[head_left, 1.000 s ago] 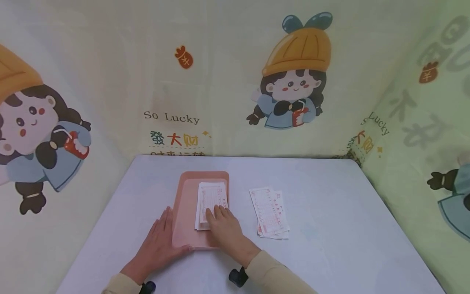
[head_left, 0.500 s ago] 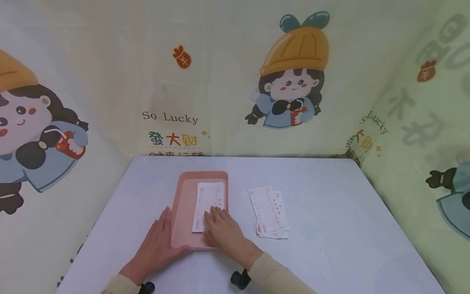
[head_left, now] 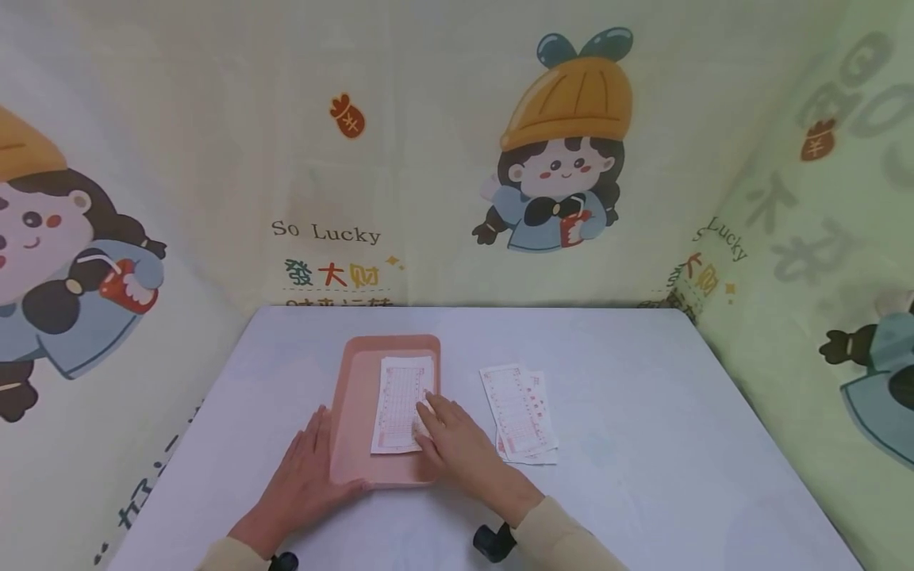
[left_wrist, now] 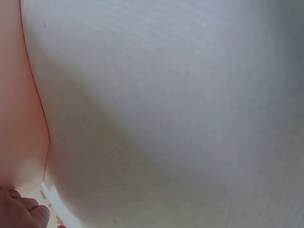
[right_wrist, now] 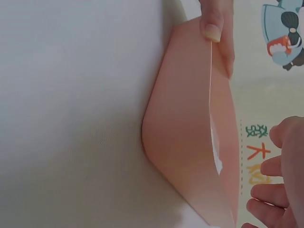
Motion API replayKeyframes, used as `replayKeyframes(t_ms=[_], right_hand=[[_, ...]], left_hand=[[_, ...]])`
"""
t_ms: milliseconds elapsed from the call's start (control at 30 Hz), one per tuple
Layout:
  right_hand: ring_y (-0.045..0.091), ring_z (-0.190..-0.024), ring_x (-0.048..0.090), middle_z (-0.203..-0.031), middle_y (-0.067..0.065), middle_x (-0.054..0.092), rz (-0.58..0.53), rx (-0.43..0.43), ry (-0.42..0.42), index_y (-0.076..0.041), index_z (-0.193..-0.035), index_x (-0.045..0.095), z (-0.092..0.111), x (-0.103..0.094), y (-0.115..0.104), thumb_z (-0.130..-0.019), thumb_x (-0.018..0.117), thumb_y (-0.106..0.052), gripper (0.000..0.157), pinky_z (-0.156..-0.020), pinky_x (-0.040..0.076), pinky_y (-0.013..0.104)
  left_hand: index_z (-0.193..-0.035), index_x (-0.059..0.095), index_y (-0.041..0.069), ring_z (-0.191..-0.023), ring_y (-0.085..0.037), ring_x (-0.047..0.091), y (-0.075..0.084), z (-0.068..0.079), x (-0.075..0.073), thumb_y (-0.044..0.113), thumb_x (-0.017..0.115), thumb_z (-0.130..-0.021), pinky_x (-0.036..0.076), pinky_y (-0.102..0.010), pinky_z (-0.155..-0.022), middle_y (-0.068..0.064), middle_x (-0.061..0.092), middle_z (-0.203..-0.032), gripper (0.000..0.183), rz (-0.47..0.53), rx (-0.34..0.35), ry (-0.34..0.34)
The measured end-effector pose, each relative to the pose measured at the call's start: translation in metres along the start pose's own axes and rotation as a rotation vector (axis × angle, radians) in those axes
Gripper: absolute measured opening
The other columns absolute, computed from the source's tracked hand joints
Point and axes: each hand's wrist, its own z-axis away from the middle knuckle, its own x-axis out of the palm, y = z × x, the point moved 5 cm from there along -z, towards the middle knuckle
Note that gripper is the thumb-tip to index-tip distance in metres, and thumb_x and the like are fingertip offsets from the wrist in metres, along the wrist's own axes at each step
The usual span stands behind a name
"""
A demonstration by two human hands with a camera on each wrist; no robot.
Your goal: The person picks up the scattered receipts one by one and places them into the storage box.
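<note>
A pink tray (head_left: 350, 420) lies on the table with a stack of printed paper slips (head_left: 396, 404) inside, toward its right side. My left hand (head_left: 303, 468) rests against the tray's left side with straight fingers, its thumb along the near edge. In the right wrist view, that thumb (right_wrist: 213, 31) touches the tray's rim. My right hand (head_left: 464, 444) is over the tray's right side, fingers loosely bent and spread, fingertips right at the right edge of the slips. A second pile of slips (head_left: 517, 412) lies fanned on the table, right of the tray.
The white table (head_left: 643, 412) extends to the right of the loose slips. A cloth backdrop (head_left: 428, 159) with cartoon prints stands behind the table and at both sides. Black wrist devices (head_left: 494, 543) sit at both sleeves.
My right hand has drawn the top slips slightly toward me and left, so the stack looks more even, then moved right toward the tray's edge. My left hand has stayed at the tray.
</note>
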Motion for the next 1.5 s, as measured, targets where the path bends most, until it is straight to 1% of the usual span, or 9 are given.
replayKeyframes(t_ms=[200, 333, 467, 567, 800, 967, 1133, 1400, 1500], right_hand=[[0.026, -0.146, 0.037, -0.158, 0.013, 0.038, -0.092, 0.049, -0.007, -0.008, -0.15, 0.042, 0.009, -0.004, 0.011, -0.104, 0.045, -0.034, 0.053, -0.122, 0.031, 0.04], [0.026, -0.148, 0.035, -0.159, 0.011, 0.036, -0.12, 0.076, 0.004, -0.009, -0.151, 0.04, 0.016, -0.005, 0.019, -0.104, 0.045, -0.033, 0.053, -0.122, 0.029, 0.04], [0.026, -0.148, 0.035, -0.16, 0.008, 0.034, -0.117, 0.099, 0.029, -0.011, -0.152, 0.04, 0.024, -0.006, 0.029, -0.104, 0.046, -0.034, 0.053, -0.122, 0.03, 0.041], [0.026, -0.147, 0.036, -0.159, 0.009, 0.036, -0.111, 0.106, 0.062, -0.011, -0.151, 0.042, 0.029, -0.008, 0.037, -0.103, 0.049, -0.032, 0.053, -0.12, 0.033, 0.042], [0.029, -0.142, 0.043, -0.155, 0.012, 0.042, -0.1, 0.095, 0.151, -0.006, -0.147, 0.046, 0.044, -0.014, 0.054, -0.1, 0.057, -0.027, 0.053, -0.118, 0.036, 0.044], [0.03, -0.139, 0.046, -0.152, 0.014, 0.045, -0.09, 0.096, 0.206, -0.004, -0.145, 0.048, 0.051, -0.019, 0.064, -0.098, 0.06, -0.024, 0.053, -0.115, 0.04, 0.046], [0.031, -0.139, 0.046, -0.151, 0.015, 0.047, -0.09, 0.11, 0.219, -0.002, -0.144, 0.049, 0.056, -0.021, 0.072, -0.097, 0.062, -0.022, 0.053, -0.114, 0.04, 0.047], [0.034, -0.137, 0.048, -0.15, 0.018, 0.047, -0.077, 0.119, 0.221, 0.0, -0.143, 0.05, 0.063, -0.024, 0.083, -0.095, 0.063, -0.021, 0.054, -0.113, 0.041, 0.05], [0.035, -0.137, 0.048, -0.15, 0.018, 0.047, -0.079, 0.136, 0.218, 0.0, -0.143, 0.049, 0.066, -0.025, 0.088, -0.095, 0.064, -0.021, 0.055, -0.113, 0.04, 0.05]], left_hand=[[-0.153, 0.016, -0.01, -0.144, -0.042, 0.029, 0.0, 0.0, -0.001, 0.078, 0.067, -0.071, 0.029, -0.06, -0.116, -0.03, 0.024, -0.158, 0.13, 0.002, -0.017, -0.022], [-0.153, 0.014, -0.009, -0.144, -0.042, 0.028, 0.0, 0.0, 0.0, 0.08, 0.065, -0.071, 0.028, -0.061, -0.116, -0.029, 0.022, -0.159, 0.131, 0.003, -0.033, -0.049], [-0.153, 0.014, -0.009, -0.145, -0.042, 0.028, 0.001, 0.0, 0.0, 0.08, 0.065, -0.071, 0.027, -0.062, -0.116, -0.029, 0.022, -0.159, 0.132, 0.0, -0.034, -0.045], [-0.153, 0.014, -0.01, -0.145, -0.042, 0.028, 0.001, 0.0, 0.0, 0.08, 0.065, -0.07, 0.028, -0.061, -0.116, -0.029, 0.022, -0.159, 0.132, -0.004, -0.031, -0.04], [-0.153, 0.015, -0.01, -0.145, -0.042, 0.028, 0.001, 0.001, -0.001, 0.078, 0.067, -0.071, 0.027, -0.061, -0.116, -0.029, 0.022, -0.159, 0.131, 0.003, -0.025, -0.037], [-0.153, 0.015, -0.009, -0.144, -0.042, 0.028, 0.002, 0.001, -0.002, 0.078, 0.067, -0.07, 0.027, -0.061, -0.116, -0.029, 0.022, -0.159, 0.131, 0.009, -0.027, -0.038], [-0.153, 0.015, -0.01, -0.144, -0.042, 0.029, 0.002, 0.001, -0.002, 0.078, 0.067, -0.07, 0.027, -0.061, -0.116, -0.029, 0.022, -0.158, 0.131, 0.012, -0.029, -0.038], [-0.153, 0.015, -0.009, -0.144, -0.042, 0.028, 0.001, 0.0, -0.002, 0.079, 0.067, -0.07, 0.027, -0.061, -0.116, -0.029, 0.022, -0.158, 0.131, 0.01, -0.028, -0.037], [-0.153, 0.015, -0.009, -0.145, -0.042, 0.027, 0.001, -0.001, -0.002, 0.079, 0.067, -0.07, 0.027, -0.061, -0.117, -0.029, 0.022, -0.159, 0.132, 0.013, -0.031, -0.042]])
